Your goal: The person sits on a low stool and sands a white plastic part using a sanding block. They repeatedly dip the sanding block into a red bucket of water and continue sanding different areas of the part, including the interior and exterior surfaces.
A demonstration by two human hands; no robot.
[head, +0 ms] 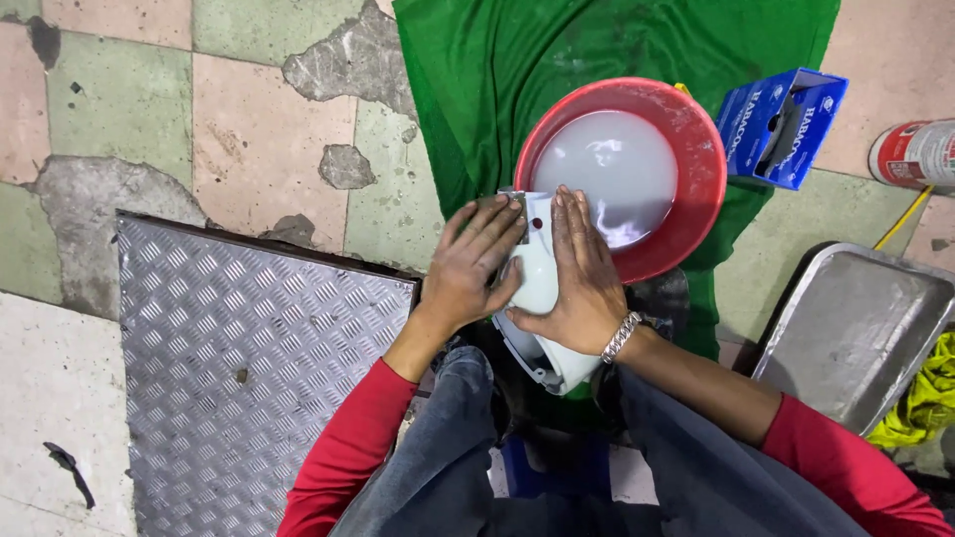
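A green cloth (pixel 597 50) covers the tiled floor (pixel 249 119), with a ridged metal plate (pixel 249 378) to the left and a metal tray (pixel 856 328) to the right. On the cloth sits a red basin (pixel 701 149) of cloudy water. Just at its near rim, a white plastic part (pixel 540 278) is clasped between both hands: the left hand (pixel 473 264) curls its grip around one side, the right hand (pixel 582 273) presses flat on the other. A blue box (pixel 781 124) lies beyond.

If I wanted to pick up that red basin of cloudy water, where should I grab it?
Probably by the rim of the red basin, one grip on each opposite side, lifting level. It is wide, round and full of milky water, so a one-sided hold would likely tip it. The near edge is covered by both hands.
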